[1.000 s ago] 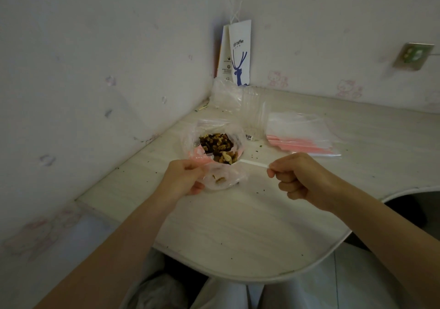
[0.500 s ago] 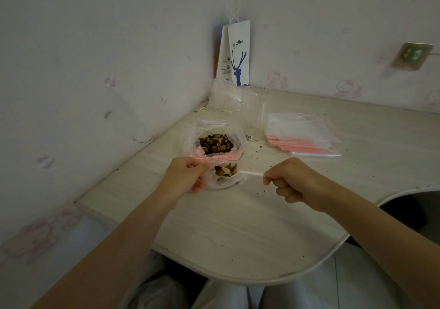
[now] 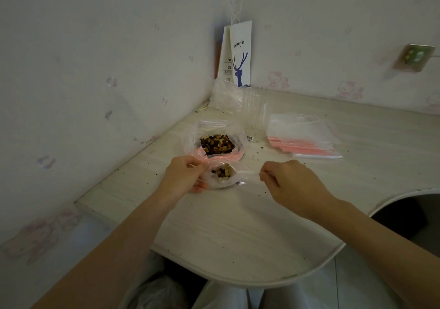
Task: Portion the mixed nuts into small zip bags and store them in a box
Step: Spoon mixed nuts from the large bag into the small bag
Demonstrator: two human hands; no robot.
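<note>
Small bag (image 3: 222, 182) before nut bag (image 3: 214, 141); empty bags (image 3: 302, 139) right

Just in front of the open bag of mixed nuts (image 3: 215, 141), the white spoon (image 3: 247, 173) had its handle end hidden inside the grip of the right hand (image 3: 292, 184), and film from the small zip bag (image 3: 221, 177) partly veiled the left hand's (image 3: 183, 175) fingertips. Both forearms ran off the bottom edge. Beside the nut bag, a barcode label (image 3: 250, 138) was too small to read. Behind it, the paper bag's (image 3: 240, 58) first letters were lost at a fold.
</note>
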